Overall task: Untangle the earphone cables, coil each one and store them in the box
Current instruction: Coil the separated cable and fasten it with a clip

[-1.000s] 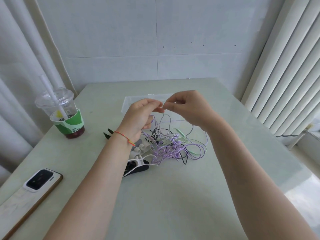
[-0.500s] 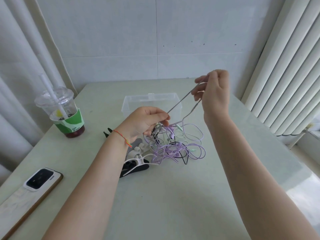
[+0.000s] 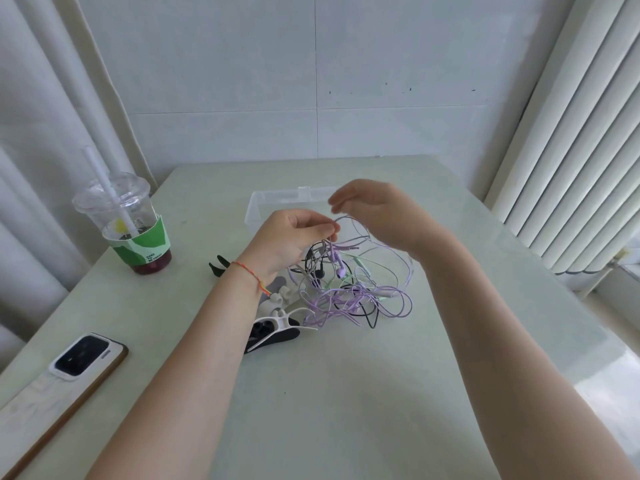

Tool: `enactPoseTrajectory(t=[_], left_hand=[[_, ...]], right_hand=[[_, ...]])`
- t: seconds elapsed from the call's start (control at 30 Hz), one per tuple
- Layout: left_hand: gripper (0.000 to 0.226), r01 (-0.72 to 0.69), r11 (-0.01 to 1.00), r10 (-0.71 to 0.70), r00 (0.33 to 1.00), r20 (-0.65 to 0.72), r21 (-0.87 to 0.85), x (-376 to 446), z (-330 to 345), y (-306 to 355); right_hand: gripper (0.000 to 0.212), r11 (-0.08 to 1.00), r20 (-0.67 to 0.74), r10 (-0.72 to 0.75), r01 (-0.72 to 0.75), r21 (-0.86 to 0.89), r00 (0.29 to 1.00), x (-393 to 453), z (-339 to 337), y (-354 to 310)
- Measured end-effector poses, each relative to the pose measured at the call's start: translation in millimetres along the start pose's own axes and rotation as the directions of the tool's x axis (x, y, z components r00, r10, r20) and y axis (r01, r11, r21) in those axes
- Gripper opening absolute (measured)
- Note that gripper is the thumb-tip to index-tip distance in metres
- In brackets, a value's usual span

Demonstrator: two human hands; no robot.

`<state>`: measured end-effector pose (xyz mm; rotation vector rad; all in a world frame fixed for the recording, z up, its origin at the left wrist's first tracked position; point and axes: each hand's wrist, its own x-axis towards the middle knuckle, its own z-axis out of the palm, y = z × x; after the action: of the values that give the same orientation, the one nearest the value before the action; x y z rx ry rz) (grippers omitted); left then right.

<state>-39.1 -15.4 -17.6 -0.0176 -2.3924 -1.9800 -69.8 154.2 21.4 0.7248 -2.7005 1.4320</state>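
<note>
A tangle of purple, mint, grey and black earphone cables [image 3: 353,292] lies at the middle of the pale table [image 3: 346,393]. My left hand [image 3: 294,237] hovers over the tangle's left side and pinches a grey-purple cable between thumb and fingers, with a loop arching up from them. Just to its right, my right hand [image 3: 377,213] is blurred, its fingers curled but apart, and I see no cable between the fingertips. The loop passes under its palm. A clear plastic box [image 3: 273,202] stands behind both hands, partly hidden by them.
White and black cable clips [image 3: 277,323] lie left of the tangle, under my left wrist. A lidded drink cup with a straw [image 3: 131,230] stands at the left, a phone [image 3: 83,358] near the front left edge. Curtains hang left, a white ribbed panel [image 3: 571,133] right.
My right hand, which had pulled a cable up and to the right, has dropped back down next to my left hand. The taut cable has gone slack into a loop.
</note>
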Motion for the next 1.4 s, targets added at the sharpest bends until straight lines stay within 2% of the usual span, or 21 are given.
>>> enactPoseTrajectory(t=[0.03, 0.1, 0.27, 0.4, 0.53, 0.6, 0.73, 0.87, 0.9, 0.93, 0.97, 1.03, 1.07, 1.27, 1.4], left_hand=[[0.006, -0.001, 1.000, 0.000, 1.000, 0.002, 0.005, -0.3, 0.6, 0.2], [0.007, -0.007, 1.000, 0.007, 1.000, -0.007, 0.024, -1.2, 1.3, 1.9], [0.020, -0.002, 0.995, 0.007, 0.999, -0.051, 0.100, -0.7, 2.4, 2.2], [0.012, 0.035, 0.969, -0.020, 0.998, -0.062, 0.246, 4.1, -1.9, -5.7], [0.005, 0.063, 0.963, -0.029, 0.991, -0.132, 0.261, 7.0, -13.1, -8.9], [0.004, 0.060, 0.962, -0.028, 0.992, -0.122, 0.266, 7.7, -16.5, -8.4], [0.008, 0.051, 0.957, -0.043, 0.998, -0.035, 0.286, 5.6, -10.1, -7.0], [0.007, 0.082, 0.934, -0.054, 0.995, -0.089, 0.349, 9.0, -9.5, -14.1], [0.006, 0.091, 0.926, -0.048, 0.991, -0.126, 0.366, 9.9, -10.2, -16.5], [0.007, 0.098, 0.921, -0.040, 0.986, -0.160, 0.376, 9.7, -10.7, -17.7], [0.008, 0.104, 0.921, -0.037, 0.982, -0.183, 0.374, 9.6, -10.6, -18.3], [0.006, 0.102, 0.933, -0.035, 0.980, -0.194, 0.345, 9.2, -9.9, -17.6], [0.005, 0.101, 0.935, -0.034, 0.980, -0.198, 0.341, 8.9, -9.0, -16.0], [0.011, 0.117, 0.939, -0.010, 0.950, -0.312, 0.323, 10.8, -4.0, -12.9], [0.006, 0.123, 0.941, -0.029, 0.958, -0.285, 0.316, 9.0, -4.9, -12.1]], right_hand=[[0.019, 0.999, 0.070, 0.003, 0.001, -0.054, 0.998, -1.8, 1.0, -0.9], [0.013, 0.986, 0.118, 0.003, 0.017, -0.168, 0.993, -3.3, 2.0, 0.5], [0.011, 0.947, 0.051, 0.008, 0.009, -0.322, 0.999, -0.7, -0.4, 4.1], [0.013, 0.914, 0.033, 0.070, -0.051, -0.402, 0.997, -0.8, -3.0, 8.7], [0.014, 0.844, -0.111, 0.135, -0.173, -0.508, 0.985, 1.4, -11.5, 14.7], [0.013, 0.875, -0.160, 0.101, -0.164, -0.455, 0.982, 1.9, -14.2, 12.3], [0.010, 0.990, -0.134, 0.036, -0.054, -0.133, 0.990, -0.7, -11.4, 2.5], [0.008, 0.969, -0.072, 0.094, -0.074, 0.235, 0.993, -5.0, -6.9, -4.5], [0.007, 0.961, -0.070, 0.103, -0.081, 0.264, 0.992, -4.5, -6.0, -4.9], [0.007, 0.979, -0.082, 0.101, -0.084, 0.188, 0.992, -3.5, -6.1, -4.7], [0.008, 0.997, -0.094, 0.083, -0.082, 0.012, 0.992, -2.2, -6.4, -2.9], [0.009, 0.949, -0.054, 0.064, -0.077, -0.306, 0.997, -2.2, -7.3, 0.6], [0.010, 0.926, -0.012, 0.082, -0.080, -0.369, 0.997, -3.1, -8.3, 1.5], [0.014, 0.854, 0.115, 0.170, -0.088, -0.513, 0.979, -5.9, -6.9, 3.7], [0.012, 0.800, 0.152, 0.211, -0.082, -0.595, 0.966, -7.7, -8.0, 4.0]])
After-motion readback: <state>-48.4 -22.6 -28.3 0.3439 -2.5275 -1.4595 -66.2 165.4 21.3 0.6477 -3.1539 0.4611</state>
